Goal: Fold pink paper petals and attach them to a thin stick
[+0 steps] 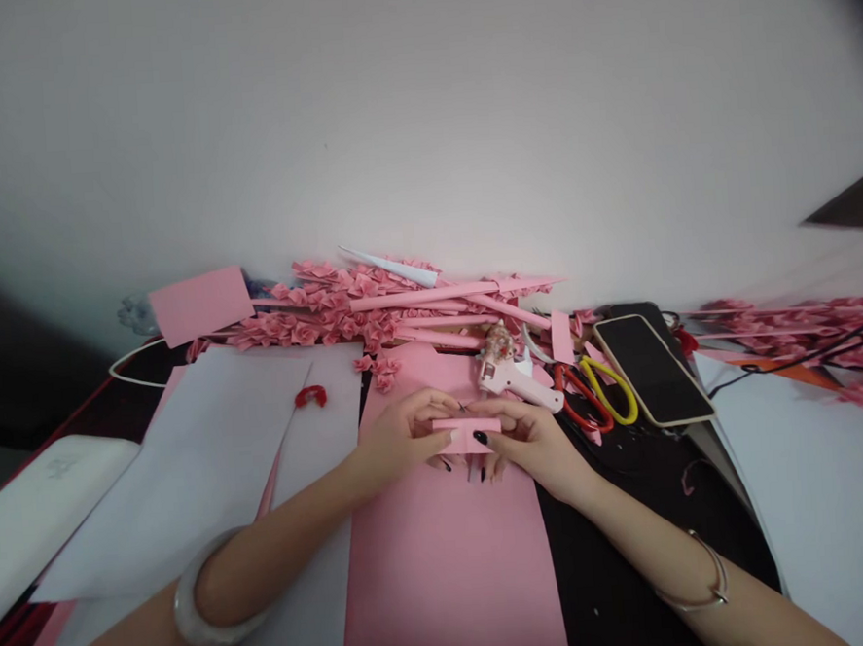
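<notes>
2 hands [395,438] pinch 1 pink paper piece [466,440].

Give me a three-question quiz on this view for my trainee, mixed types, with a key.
1. What do the left hand and the right hand both hold?
2. True or false: the phone lies to the right of the glue gun in the picture.
3. The wide white bangle is on the same side as: A, the right hand; B, the left hand.

Key: 1. A small piece of pink paper. 2. True. 3. B.
</notes>
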Demonstrator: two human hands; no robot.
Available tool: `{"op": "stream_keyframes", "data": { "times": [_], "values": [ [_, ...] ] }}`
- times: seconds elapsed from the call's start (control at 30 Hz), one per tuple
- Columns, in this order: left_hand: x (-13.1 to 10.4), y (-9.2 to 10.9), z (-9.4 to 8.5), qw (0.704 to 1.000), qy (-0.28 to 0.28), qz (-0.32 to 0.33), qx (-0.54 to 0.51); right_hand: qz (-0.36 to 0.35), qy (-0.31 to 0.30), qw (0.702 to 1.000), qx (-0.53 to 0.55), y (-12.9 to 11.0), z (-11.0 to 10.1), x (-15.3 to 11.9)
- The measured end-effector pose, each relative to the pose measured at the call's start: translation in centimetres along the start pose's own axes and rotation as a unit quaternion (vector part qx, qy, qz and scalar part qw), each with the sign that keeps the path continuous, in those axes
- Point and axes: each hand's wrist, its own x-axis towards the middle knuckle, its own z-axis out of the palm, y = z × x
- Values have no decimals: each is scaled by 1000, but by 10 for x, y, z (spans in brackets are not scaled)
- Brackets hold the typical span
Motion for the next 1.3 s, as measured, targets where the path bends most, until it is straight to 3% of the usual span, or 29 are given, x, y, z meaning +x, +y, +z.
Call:
{"op": "stream_keyframes", "data": {
  "times": [0.7, 1.3],
  "values": [
    [0, -8, -1, 996, 39, 31, 74, 8, 40, 999, -16, 5, 3, -1],
    [1, -8, -3, 996, 27, 26, 83, 11, 36, 999, -4, -1, 4, -3]
  ]
}}
